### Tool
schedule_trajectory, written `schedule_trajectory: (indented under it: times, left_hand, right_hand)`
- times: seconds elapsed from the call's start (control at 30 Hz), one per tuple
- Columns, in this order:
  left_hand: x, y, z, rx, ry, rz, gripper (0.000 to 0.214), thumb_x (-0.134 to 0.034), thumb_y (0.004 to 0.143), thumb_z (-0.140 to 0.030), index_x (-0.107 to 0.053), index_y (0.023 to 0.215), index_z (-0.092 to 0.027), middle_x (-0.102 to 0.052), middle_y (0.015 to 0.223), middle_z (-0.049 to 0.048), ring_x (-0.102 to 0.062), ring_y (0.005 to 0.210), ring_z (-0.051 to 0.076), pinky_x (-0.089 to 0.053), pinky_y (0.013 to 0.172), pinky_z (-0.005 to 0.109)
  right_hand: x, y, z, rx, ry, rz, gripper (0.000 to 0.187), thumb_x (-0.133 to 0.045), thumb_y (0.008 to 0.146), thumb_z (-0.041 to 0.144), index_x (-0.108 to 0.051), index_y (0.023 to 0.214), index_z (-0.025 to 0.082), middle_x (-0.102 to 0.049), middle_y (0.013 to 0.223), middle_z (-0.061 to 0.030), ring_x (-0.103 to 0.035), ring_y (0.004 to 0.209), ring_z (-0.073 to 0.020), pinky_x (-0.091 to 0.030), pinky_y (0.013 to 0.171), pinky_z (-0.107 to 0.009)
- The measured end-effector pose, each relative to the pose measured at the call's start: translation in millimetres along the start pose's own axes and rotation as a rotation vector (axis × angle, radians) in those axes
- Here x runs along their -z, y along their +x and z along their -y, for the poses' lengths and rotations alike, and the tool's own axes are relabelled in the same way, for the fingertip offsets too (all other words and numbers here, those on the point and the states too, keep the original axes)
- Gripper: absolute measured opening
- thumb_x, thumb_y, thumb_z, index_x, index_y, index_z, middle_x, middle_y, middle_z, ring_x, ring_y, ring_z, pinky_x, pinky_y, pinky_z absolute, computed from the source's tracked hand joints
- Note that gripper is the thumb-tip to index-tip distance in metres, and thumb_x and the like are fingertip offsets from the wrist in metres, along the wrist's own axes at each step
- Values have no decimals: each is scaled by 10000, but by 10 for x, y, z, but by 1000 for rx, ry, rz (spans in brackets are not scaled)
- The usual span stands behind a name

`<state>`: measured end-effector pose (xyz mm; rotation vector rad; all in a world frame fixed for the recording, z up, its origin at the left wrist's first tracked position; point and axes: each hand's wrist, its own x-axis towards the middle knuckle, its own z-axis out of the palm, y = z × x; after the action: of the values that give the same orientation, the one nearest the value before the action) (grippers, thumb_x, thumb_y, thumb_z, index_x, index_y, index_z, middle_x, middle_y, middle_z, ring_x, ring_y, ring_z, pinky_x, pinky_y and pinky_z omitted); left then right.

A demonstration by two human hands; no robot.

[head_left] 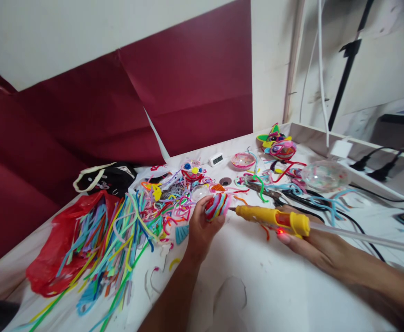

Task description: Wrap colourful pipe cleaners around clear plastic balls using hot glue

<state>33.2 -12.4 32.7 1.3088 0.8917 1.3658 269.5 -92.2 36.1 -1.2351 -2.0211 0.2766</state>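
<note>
My left hand is closed around a small rounded craft piece covered in red, yellow, blue and pink pipe-cleaner stripes. In my right hand is a yellow hot glue gun, its red light glowing. A clear glue stick sticks out of the gun's back end. The nozzle points left and sits at the right side of the striped piece; whether it touches cannot be told. My right fingers are partly hidden behind the gun.
Pipe cleaners spill from a red plastic bag on the left. Finished-looking craft figures stand at the back, near a white digital clock and a pink bowl. A clear bowl, cables and a power strip lie right.
</note>
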Motion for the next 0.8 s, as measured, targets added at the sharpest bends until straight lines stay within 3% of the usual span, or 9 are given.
schedule_trajectory:
  times: [0.13, 0.3, 0.67, 0.8]
  left_hand:
    - [2, -1, 0, -8, 3, 5, 498, -783, 677, -291, -607, 1135, -199, -667, 1112, 84, -655, 982, 232, -538, 794, 309]
    - [-6, -1, -12, -5, -4, 10, 502, -787, 670, -280, -605, 1130, -191, -666, 1117, 90, -656, 989, 246, -544, 788, 319]
    - [8, -2, -3, -16, -5, 47, 496, -771, 695, -303, -588, 1144, -202, -665, 1122, 89, -649, 1014, 245, -548, 793, 319]
    - [8, -6, -11, -17, -2, 53, 490, -773, 693, -298, -593, 1140, -209, -662, 1115, 77, -647, 983, 222, -531, 811, 313]
  right_hand:
    - [-13, -30, -37, -68, -40, 30, 335, -452, 922, 481, -658, 1093, 280, -709, 1120, -65, -690, 977, -310, -570, 890, -449]
    - [1, -6, -18, -83, -44, -14, 355, -434, 924, 491, -684, 1014, 256, -699, 1099, -76, -645, 1072, -325, -520, 970, -449]
    - [-18, 14, -63, -121, -39, 23, 331, -432, 932, 456, -689, 966, 250, -674, 1063, -53, -632, 1015, -258, -495, 960, -348]
    - [-22, 46, -40, -85, -85, -20, 350, -424, 930, 452, -681, 823, 240, -671, 973, -62, -629, 988, -263, -506, 914, -363]
